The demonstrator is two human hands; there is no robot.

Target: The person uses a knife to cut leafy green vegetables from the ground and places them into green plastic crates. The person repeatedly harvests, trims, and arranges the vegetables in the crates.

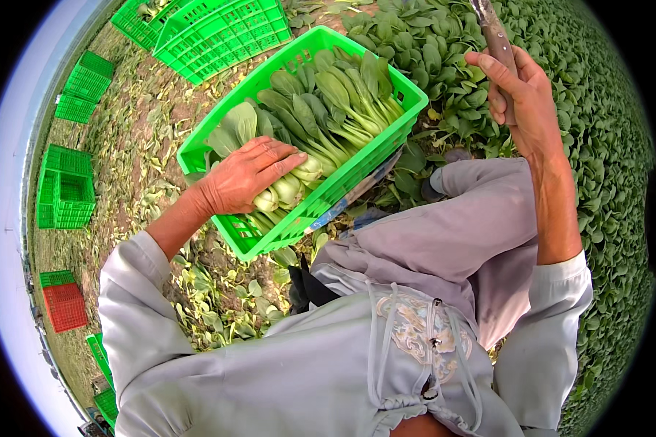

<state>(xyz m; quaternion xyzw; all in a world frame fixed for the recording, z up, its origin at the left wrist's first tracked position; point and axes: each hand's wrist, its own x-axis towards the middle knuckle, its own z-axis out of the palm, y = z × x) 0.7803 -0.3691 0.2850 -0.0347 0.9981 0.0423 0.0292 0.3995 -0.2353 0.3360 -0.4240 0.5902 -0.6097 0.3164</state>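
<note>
My left hand (pixel 254 173) lies over several heads of bok choy (pixel 288 188) at the near left end of a green plastic crate (pixel 306 237). Its fingers rest around the pale stem bases, inside the crate. More bok choy (pixel 311 117) fills the crate in rows, leaves towards the far side and stems towards me. Raised at the upper right, my right hand (pixel 516 90) is closed around the brown riveted handle of a knife (pixel 500 46). The blade points up, and most of it is cut off by the top edge of the view.
Dense bok choy plants (pixel 607 164) grow along the right. Large green crates (pixel 224 35) stand beyond the filled one. Farther left are stacked green crates (pixel 68 188) and a red crate (pixel 65 307). Leaf scraps (pixel 142 125) litter the soil. My bent knee (pixel 459 202) is beside the filled crate.
</note>
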